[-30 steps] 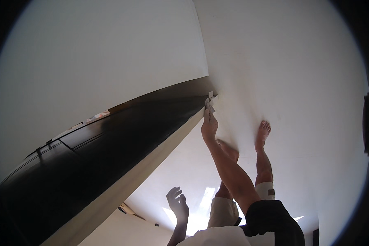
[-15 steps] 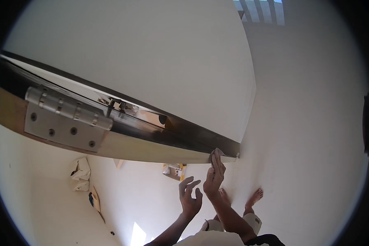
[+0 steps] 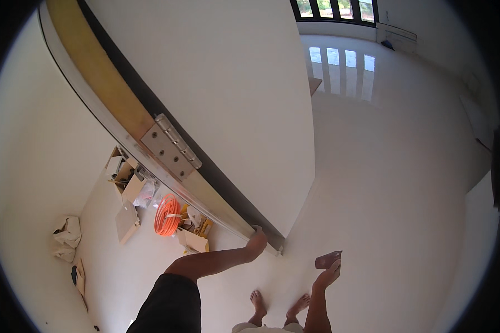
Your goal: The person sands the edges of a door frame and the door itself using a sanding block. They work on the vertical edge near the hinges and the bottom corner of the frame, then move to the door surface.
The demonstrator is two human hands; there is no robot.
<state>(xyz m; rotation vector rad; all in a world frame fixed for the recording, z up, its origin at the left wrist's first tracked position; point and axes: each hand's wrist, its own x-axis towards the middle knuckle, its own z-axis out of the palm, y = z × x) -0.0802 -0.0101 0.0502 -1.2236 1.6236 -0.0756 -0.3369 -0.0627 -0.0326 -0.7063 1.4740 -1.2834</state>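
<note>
A tall white door (image 3: 222,105) stands in front of me, its pale yellowish edge (image 3: 130,116) running down toward my hands. A silver hinge (image 3: 172,147) is screwed to that edge. Low on the edge, my left hand (image 3: 255,244) grips the door near its corner, its fingertips partly hidden. Off to the right, apart from the door, my right hand (image 3: 328,276) is closed on a reddish-brown piece of sandpaper (image 3: 328,260).
On the floor at left lie an orange coil of hose or cable (image 3: 166,215), open cardboard boxes (image 3: 132,187) and a yellow-edged carton (image 3: 194,241). Pale bags (image 3: 66,236) rest by the left wall. Dark-framed windows (image 3: 339,10) are at the far end, beyond the glossy floor (image 3: 372,144).
My right hand has drawn the sandpaper off the door edge and out to the right. My left hand, earlier open in the air, now holds the edge. The view has shifted, showing more room.
</note>
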